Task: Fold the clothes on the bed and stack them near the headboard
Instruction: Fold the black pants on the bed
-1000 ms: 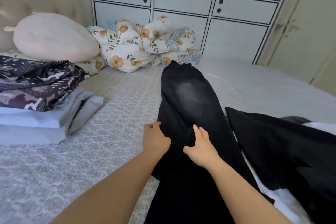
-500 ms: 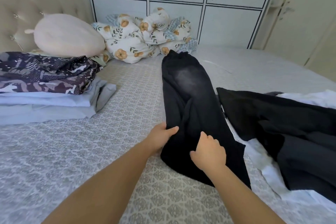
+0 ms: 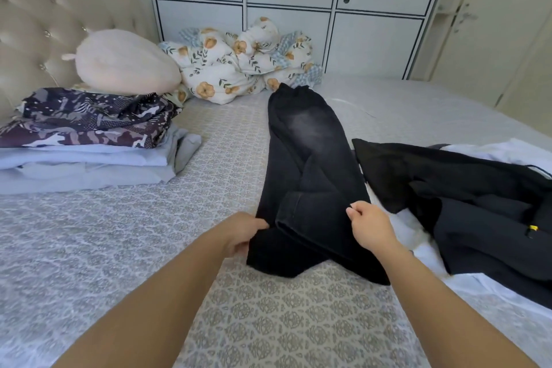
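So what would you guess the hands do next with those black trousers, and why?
Probably carry the near end up toward the waistband. Both hands, left hand and right hand, grip the near end of the black trousers, which lie lengthwise and too long for the folded stack by the headboard.

Left arm (image 3: 167, 293): bare from hand to the frame edge, no sleeve showing.
Right arm (image 3: 442, 305): bare likewise, no sleeve.
Left hand (image 3: 243, 233): no glove, no watch.
Right hand (image 3: 372, 225): no glove, ring or band.
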